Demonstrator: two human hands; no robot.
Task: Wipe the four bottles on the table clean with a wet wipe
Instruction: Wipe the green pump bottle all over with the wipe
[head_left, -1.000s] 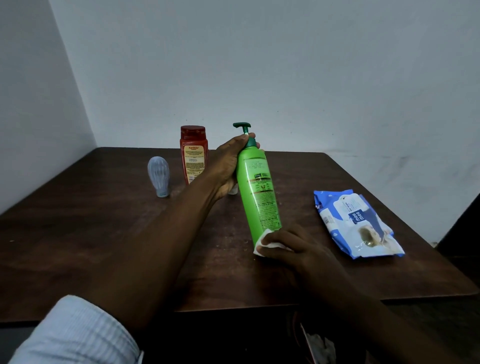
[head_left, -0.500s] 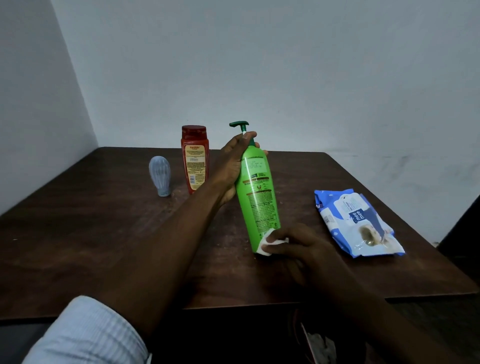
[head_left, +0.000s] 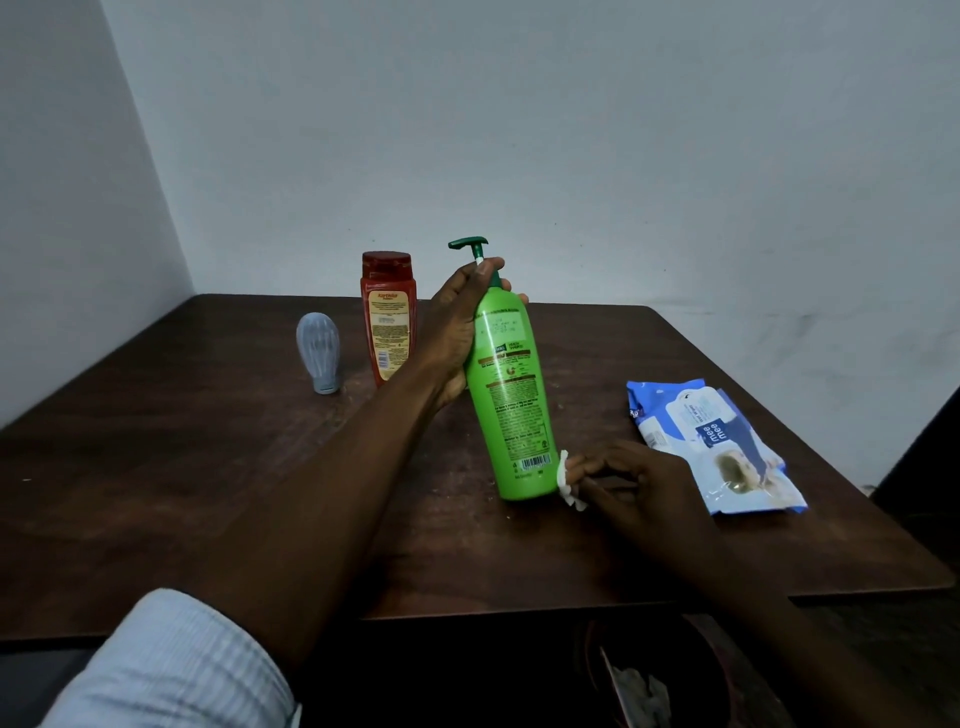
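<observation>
A tall green pump bottle (head_left: 511, 400) leans on the dark wooden table (head_left: 208, 467), its base down and its top tilted left. My left hand (head_left: 460, 332) grips its neck and shoulder from behind. My right hand (head_left: 634, 486) pinches a small white wet wipe (head_left: 566, 480) against the bottle's lower right side. A red bottle (head_left: 388, 317) stands upright behind my left wrist. A small grey-blue bottle (head_left: 318, 351) stands on its cap to the left of it. I see no fourth bottle.
A blue and white wet wipe pack (head_left: 711, 447) lies flat at the table's right side. Walls close the table in at the back and left. Below the front edge sits a dark bin (head_left: 654, 675) with crumpled white wipes.
The green bottle has turned in my left hand, its label and barcode now facing me. My right hand with the wipe has slid from the front of the base round to its right side.
</observation>
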